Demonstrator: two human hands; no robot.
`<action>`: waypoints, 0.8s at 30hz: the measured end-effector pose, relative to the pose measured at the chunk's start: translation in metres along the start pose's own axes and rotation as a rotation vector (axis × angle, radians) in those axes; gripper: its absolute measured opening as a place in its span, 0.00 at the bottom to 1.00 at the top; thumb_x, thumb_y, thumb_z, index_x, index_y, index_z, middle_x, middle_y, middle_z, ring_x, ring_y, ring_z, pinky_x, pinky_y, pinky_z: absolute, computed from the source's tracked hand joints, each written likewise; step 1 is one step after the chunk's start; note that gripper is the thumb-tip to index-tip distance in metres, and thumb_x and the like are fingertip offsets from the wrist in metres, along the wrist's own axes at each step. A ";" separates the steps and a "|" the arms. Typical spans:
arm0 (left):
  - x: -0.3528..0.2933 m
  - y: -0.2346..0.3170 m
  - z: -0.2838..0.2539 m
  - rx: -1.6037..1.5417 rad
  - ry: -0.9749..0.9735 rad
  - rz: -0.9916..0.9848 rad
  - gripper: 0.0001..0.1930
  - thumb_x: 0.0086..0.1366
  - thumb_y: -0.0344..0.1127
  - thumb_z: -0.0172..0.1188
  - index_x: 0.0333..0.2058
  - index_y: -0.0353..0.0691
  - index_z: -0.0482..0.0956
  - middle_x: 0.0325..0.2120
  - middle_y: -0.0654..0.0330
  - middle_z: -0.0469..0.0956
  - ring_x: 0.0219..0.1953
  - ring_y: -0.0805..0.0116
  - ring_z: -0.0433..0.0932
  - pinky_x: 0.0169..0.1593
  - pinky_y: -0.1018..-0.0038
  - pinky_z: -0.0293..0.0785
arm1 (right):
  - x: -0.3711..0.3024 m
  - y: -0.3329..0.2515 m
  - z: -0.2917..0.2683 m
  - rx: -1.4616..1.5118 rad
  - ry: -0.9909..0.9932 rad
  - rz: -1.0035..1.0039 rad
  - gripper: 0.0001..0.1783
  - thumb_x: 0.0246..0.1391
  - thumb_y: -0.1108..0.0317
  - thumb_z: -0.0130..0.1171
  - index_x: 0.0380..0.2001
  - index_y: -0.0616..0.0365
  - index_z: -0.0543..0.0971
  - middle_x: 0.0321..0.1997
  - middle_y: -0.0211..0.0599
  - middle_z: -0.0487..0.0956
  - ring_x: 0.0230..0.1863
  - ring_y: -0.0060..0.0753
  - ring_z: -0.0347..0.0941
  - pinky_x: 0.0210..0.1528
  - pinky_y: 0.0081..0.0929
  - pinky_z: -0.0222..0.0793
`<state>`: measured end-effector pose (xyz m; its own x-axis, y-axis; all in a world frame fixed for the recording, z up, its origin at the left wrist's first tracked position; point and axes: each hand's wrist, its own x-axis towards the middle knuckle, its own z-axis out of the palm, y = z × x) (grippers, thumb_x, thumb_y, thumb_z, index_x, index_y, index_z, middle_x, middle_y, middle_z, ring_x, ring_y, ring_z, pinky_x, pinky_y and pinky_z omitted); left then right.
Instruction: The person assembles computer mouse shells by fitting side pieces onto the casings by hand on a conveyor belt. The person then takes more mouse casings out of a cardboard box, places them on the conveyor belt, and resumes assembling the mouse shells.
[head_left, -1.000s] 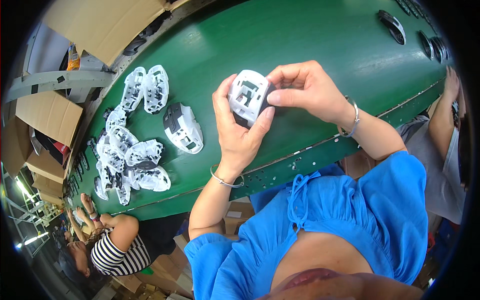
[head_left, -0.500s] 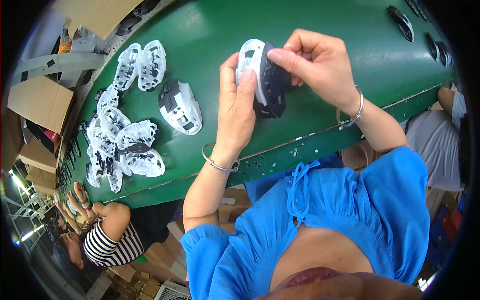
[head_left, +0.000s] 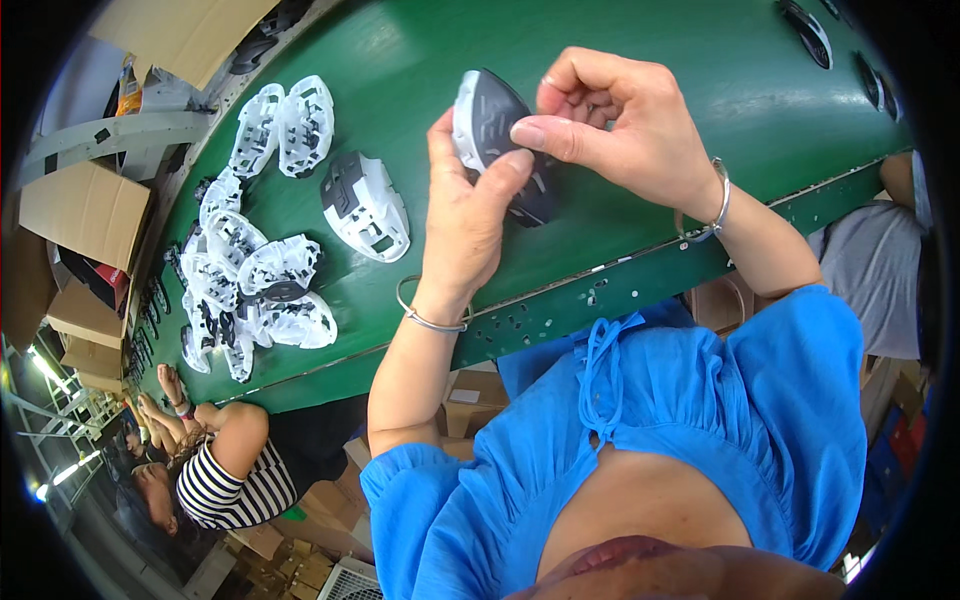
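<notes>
My left hand (head_left: 468,215) grips a palm-sized curved black-and-white plastic shell (head_left: 500,120) above the green table, thumb on its dark face and fingers behind its white edge. The shell is turned so its dark outer side faces me. My right hand (head_left: 615,120) is at its right side; the thumb tip lies at the dark face, and the curled fingers stand apart from the thumb with nothing seen between them. To the left of my left hand, another black-and-white shell (head_left: 382,215) lies on the table. Further left is a pile of translucent white shells (head_left: 235,265) with dark parts.
The green table (head_left: 640,25) bears dark shells (head_left: 805,35) at its far right. Small chips lie along its near edge (head_left: 550,318). Cardboard boxes (head_left: 85,220) stand at the left. A person in a striped top (head_left: 235,480) sits lower left; another in grey (head_left: 875,280) is at right.
The held shell has tilted so more of its dark face shows and less of its white side. My right fingers have come away from its edge.
</notes>
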<state>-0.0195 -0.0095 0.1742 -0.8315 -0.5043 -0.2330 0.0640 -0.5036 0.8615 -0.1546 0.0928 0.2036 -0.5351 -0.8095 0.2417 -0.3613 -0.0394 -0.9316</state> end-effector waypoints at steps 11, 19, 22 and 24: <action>-0.001 0.008 -0.005 -0.021 0.021 0.037 0.22 0.73 0.48 0.37 0.57 0.39 0.59 0.50 0.59 0.68 0.50 0.70 0.70 0.54 0.68 0.67 | -0.001 0.000 0.004 0.062 -0.054 -0.009 0.08 0.49 0.75 0.60 0.19 0.63 0.74 0.17 0.25 0.72 0.19 0.11 0.65 0.20 0.13 0.61; -0.005 0.006 -0.009 0.042 -0.031 0.065 0.29 0.67 0.45 0.51 0.59 0.35 0.54 0.49 0.56 0.68 0.50 0.69 0.70 0.52 0.71 0.68 | -0.003 -0.001 0.013 -0.150 -0.036 -0.134 0.11 0.45 0.71 0.63 0.17 0.62 0.72 0.14 0.32 0.70 0.16 0.19 0.65 0.19 0.19 0.62; -0.005 0.004 -0.012 0.157 -0.011 0.145 0.37 0.59 0.37 0.63 0.60 0.31 0.51 0.48 0.53 0.67 0.47 0.68 0.71 0.50 0.73 0.71 | -0.001 0.000 0.013 -0.116 -0.065 -0.141 0.12 0.44 0.71 0.62 0.16 0.62 0.71 0.13 0.34 0.69 0.15 0.23 0.65 0.19 0.22 0.62; -0.006 0.003 -0.012 0.360 0.051 0.295 0.37 0.58 0.34 0.63 0.60 0.31 0.52 0.48 0.54 0.67 0.47 0.68 0.71 0.51 0.73 0.70 | -0.003 -0.005 0.007 -0.151 -0.129 -0.097 0.10 0.45 0.70 0.63 0.18 0.62 0.72 0.16 0.33 0.71 0.18 0.22 0.67 0.21 0.20 0.64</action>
<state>-0.0079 -0.0170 0.1729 -0.7778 -0.6277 0.0310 0.0905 -0.0631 0.9939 -0.1466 0.0911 0.2056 -0.3937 -0.8746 0.2828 -0.5222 -0.0404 -0.8519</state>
